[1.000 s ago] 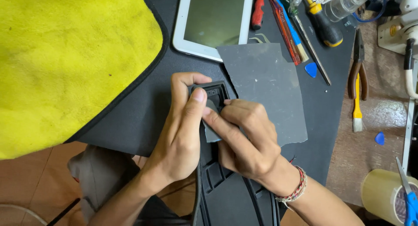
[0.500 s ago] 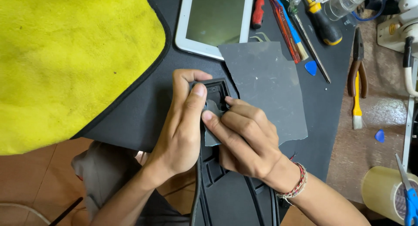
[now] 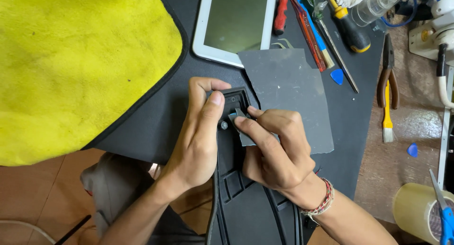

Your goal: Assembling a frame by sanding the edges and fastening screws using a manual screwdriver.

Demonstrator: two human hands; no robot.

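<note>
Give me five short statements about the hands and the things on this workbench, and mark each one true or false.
1. The right hand pinches a small grey piece against the black plastic part. True.
2. The left hand is lifting the yellow cloth. False: it grips the top end of the black plastic part, and the cloth lies untouched to the left.
3. A grey sheet lies on the black mat, partly under the right hand. True.
4. The white-framed tablet is standing upright. False: it lies flat on the mat, screen up.
5. The pliers lie to the left of the tablet. False: they lie to its right, on the brown surface off the mat.
</note>
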